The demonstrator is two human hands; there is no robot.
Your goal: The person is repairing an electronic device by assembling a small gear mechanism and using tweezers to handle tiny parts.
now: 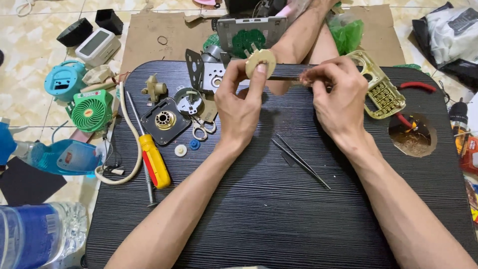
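My left hand (240, 102) holds up a beige round plastic disc (261, 61) between thumb and fingers, above the far middle of the black table (259, 209). My right hand (338, 92) is closed on a tangle of thin copper wire (307, 77) right beside the disc; a dark thin strand runs between disc and wire. Two thin metal rods (301, 160) lie on the table below my hands.
A yellow-and-red screwdriver (153, 160), small scissors (201, 128), a black motor plate (164, 121), small gears and metal brackets (205, 69) lie at the left. A gold keypad frame (381, 92), red pliers (417, 86) and a hole with copper scraps (412, 135) are right. A green fan (91, 109) sits on the floor.
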